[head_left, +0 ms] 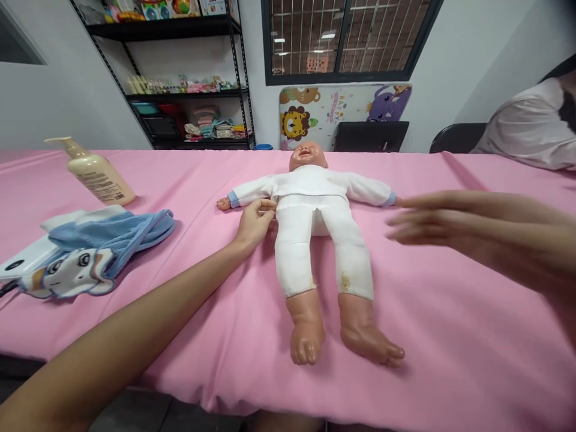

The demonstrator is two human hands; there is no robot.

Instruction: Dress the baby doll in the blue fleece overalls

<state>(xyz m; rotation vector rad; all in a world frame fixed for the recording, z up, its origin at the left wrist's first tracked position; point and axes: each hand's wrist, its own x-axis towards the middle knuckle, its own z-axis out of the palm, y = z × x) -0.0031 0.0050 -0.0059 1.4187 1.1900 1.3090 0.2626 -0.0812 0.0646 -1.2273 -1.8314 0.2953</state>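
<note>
A baby doll [314, 180] lies on its back on the pink-covered table [189, 348], dressed in a white top and white trousers with blue cuffs. Its arms are spread and its bare feet point toward me. My left hand [257, 221] rests at the doll's hip on the left, fingers loosely bent, the tips touching its side; no pinched cloth shows. Blurred by motion, my right hand [432, 219] is above the table beside the doll's hand on the right. Its fingers are stretched out, and nothing shows in them. A yellowish stain marks one trouser leg.
At the left stand a beige pump bottle [101, 174], a blue towel [130, 237] with a cartoon face and a white device [29, 258] with a cable. Behind the table are black shelves [162, 29], a dark chair [371, 137] and a person's white sleeve [517, 129].
</note>
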